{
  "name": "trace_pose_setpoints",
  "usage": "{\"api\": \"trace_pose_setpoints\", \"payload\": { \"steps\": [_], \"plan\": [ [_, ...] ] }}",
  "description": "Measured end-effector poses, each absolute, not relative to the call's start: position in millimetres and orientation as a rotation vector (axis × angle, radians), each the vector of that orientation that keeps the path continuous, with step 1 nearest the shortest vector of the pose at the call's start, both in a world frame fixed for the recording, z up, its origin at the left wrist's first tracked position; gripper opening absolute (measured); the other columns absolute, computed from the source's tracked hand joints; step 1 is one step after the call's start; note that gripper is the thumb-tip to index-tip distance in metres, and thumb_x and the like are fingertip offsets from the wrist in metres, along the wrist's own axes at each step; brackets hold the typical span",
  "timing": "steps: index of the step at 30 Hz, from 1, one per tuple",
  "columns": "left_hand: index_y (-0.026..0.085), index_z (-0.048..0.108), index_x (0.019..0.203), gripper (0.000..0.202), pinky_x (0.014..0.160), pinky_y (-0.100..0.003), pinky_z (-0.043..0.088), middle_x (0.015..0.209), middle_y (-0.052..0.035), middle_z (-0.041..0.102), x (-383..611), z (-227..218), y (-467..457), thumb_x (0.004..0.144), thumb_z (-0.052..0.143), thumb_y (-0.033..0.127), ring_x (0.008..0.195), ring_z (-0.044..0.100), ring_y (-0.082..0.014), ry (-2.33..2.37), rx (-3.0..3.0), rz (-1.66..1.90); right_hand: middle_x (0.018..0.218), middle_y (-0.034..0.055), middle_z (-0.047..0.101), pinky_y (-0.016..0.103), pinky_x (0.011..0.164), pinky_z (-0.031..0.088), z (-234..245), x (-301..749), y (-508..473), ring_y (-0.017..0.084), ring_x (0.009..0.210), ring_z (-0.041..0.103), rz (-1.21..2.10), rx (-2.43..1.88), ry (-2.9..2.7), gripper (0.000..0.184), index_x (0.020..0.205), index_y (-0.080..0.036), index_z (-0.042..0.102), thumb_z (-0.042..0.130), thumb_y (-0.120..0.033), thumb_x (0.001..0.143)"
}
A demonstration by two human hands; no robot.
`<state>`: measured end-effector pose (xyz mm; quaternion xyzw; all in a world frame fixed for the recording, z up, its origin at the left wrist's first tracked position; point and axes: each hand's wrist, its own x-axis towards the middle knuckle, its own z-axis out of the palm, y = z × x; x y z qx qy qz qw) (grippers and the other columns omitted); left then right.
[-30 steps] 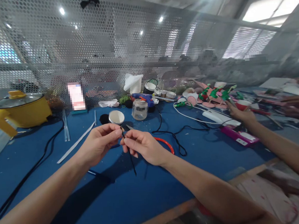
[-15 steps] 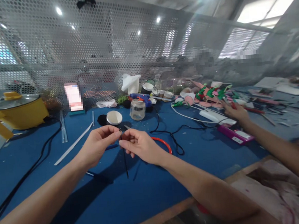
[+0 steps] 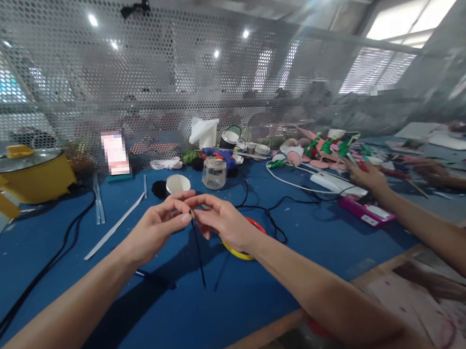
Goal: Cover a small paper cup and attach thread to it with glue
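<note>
My left hand (image 3: 159,228) and my right hand (image 3: 224,222) meet above the blue table (image 3: 107,313). Both pinch the top end of a thin black stick (image 3: 199,252) that hangs down between them. The fingertips of the two hands touch at the top of the stick. Behind and under my right hand lies a ring, red at its far side and yellow at its near side (image 3: 243,251). A white paper cup (image 3: 177,184) and a small glass jar (image 3: 213,173) stand just beyond my hands.
A yellow pot with a lid (image 3: 25,172) stands at the far left, black cables (image 3: 61,247) run over the table. A blue glue gun (image 3: 221,153) and pink and green craft pieces (image 3: 328,148) lie at the back. Another person's hand (image 3: 364,177) reaches in near a magenta box (image 3: 365,213).
My hands have closed together higher on the stick, which swung slightly. A yellow part of the ring now shows under my right hand. The other person's hand stays by the craft pieces.
</note>
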<state>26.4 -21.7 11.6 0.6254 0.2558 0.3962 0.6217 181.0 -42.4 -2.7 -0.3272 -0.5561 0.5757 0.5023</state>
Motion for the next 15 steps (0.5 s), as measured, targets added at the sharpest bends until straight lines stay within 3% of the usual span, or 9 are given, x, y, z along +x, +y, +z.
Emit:
{"api": "trace_pose_setpoints", "payload": {
  "steps": [3, 6, 12, 15],
  "plan": [
    [0.017, 0.06, 0.065, 0.007, 0.088, -0.034, 0.036, 0.128, -0.0055, 0.041, 25.7, 17.9, -24.3, 0.068, 0.062, 0.023, 0.112, 0.042, -0.0246, 0.627, 1.476, 0.878, 0.056, -0.0051, 0.049, 0.019, 0.04, 0.039, -3.2, 180.9, -43.8, 0.006, 0.045, 0.046, 1.438, -0.754, -1.423, 0.017, 0.086, -0.017, 0.053, 0.054, -0.026, 0.072],
    [0.016, 0.059, 0.061, 0.01, 0.087, -0.035, 0.037, 0.119, -0.0079, 0.049, 26.1, 19.4, -24.0, 0.068, 0.063, 0.023, 0.112, 0.042, -0.0248, 0.643, 1.431, 0.852, 0.055, -0.0046, 0.05, 0.018, 0.036, 0.036, -3.5, 179.5, -45.1, 0.007, 0.044, 0.047, 1.561, -0.714, -1.369, 0.015, 0.083, -0.016, 0.052, 0.054, -0.026, 0.071],
    [0.017, 0.06, 0.065, 0.006, 0.092, -0.03, 0.031, 0.115, -0.0069, 0.052, 26.3, 12.5, -19.5, 0.07, 0.062, 0.022, 0.118, 0.035, -0.0204, 0.586, 1.363, 0.824, 0.055, -0.0051, 0.047, 0.015, 0.036, 0.029, -1.2, 179.4, -44.1, 0.003, 0.043, 0.041, 1.706, -0.689, -1.197, 0.013, 0.07, -0.014, 0.051, 0.061, -0.021, 0.066],
    [0.017, 0.059, 0.066, 0.005, 0.089, -0.027, 0.033, 0.107, -0.0046, 0.054, 26.3, 9.1, -17.6, 0.069, 0.062, 0.021, 0.108, 0.043, -0.0165, 0.581, 1.343, 0.883, 0.047, -0.0082, 0.041, 0.014, 0.035, 0.022, -1.7, 179.3, -44.0, 0.002, 0.04, 0.035, 1.704, -0.691, -1.177, 0.017, 0.068, -0.015, 0.048, 0.064, -0.022, 0.064]
  ]
}}
